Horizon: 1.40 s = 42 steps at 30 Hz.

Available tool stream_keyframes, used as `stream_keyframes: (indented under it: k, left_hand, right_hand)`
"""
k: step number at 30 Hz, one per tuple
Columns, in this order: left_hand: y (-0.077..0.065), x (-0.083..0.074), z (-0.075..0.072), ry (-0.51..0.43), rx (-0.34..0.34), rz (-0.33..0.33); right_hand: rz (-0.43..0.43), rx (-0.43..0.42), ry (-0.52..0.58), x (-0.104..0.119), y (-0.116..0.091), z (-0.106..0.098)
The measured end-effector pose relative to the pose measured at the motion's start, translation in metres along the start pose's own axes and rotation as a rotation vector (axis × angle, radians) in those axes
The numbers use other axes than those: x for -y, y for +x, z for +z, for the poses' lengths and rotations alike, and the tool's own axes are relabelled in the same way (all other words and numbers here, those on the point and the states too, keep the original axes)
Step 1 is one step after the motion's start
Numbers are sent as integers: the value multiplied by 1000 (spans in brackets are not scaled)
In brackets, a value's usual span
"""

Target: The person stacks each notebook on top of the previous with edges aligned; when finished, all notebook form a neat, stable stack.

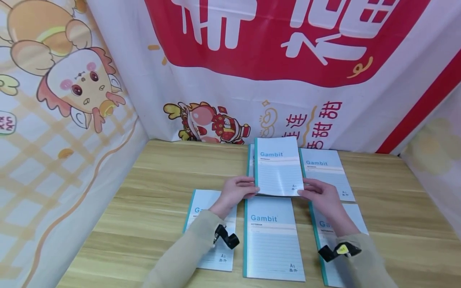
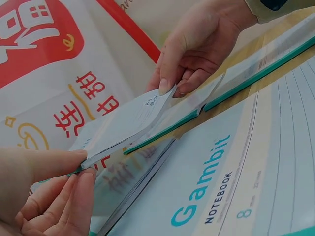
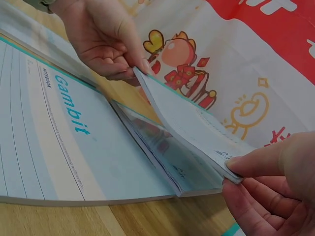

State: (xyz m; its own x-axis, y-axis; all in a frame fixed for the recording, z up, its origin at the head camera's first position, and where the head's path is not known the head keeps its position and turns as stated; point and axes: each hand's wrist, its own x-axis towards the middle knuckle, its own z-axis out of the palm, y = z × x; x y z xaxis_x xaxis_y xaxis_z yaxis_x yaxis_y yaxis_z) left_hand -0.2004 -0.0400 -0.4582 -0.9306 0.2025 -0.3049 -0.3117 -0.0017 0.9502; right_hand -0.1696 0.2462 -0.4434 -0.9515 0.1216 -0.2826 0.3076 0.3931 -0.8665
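Both hands hold one Gambit notebook (image 1: 279, 168) by its two near corners, raised above another notebook (image 1: 251, 160) whose teal spine shows at its left. My left hand (image 1: 235, 193) pinches the spine-side corner between thumb and fingers. At the opposite corner my right hand (image 1: 320, 196) pinches with the thumb on top and fingers below. In the right wrist view the held notebook (image 3: 192, 128) bends slightly and tilts over the glossy cover of the notebook (image 3: 162, 152) beneath, most of which is hidden in the head view.
More white notebooks with teal spines lie around: one front middle (image 1: 273, 240), one front left (image 1: 216, 256) under the left forearm, one front right (image 1: 338, 264) under the right wrist, one back right (image 1: 325, 172). Behind the wooden table (image 1: 173, 164) hangs a printed cloth (image 1: 223, 88).
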Motion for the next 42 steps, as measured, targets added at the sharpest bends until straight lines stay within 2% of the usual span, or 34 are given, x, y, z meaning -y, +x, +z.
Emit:
stream_keyframes:
  k: [8,13,23,32,42]
  left_hand:
    - [2,10,24,-35,-2,25]
    - [3,14,40,-58,-5,17]
    - [4,15,66,51,31,51]
    - [14,-2,87,40,79,38]
    - [28,-14,119,143,70,70]
  right_hand:
    - [18,-24,-36,-13,-2,-17]
    - [40,-31,-31,-20,-5,-29]
    - [70,-52,-10,-33,-3,-50]
    - [96,-56,-3,-39,-5,-74]
    - [148,-106,49,-50,-2,-99]
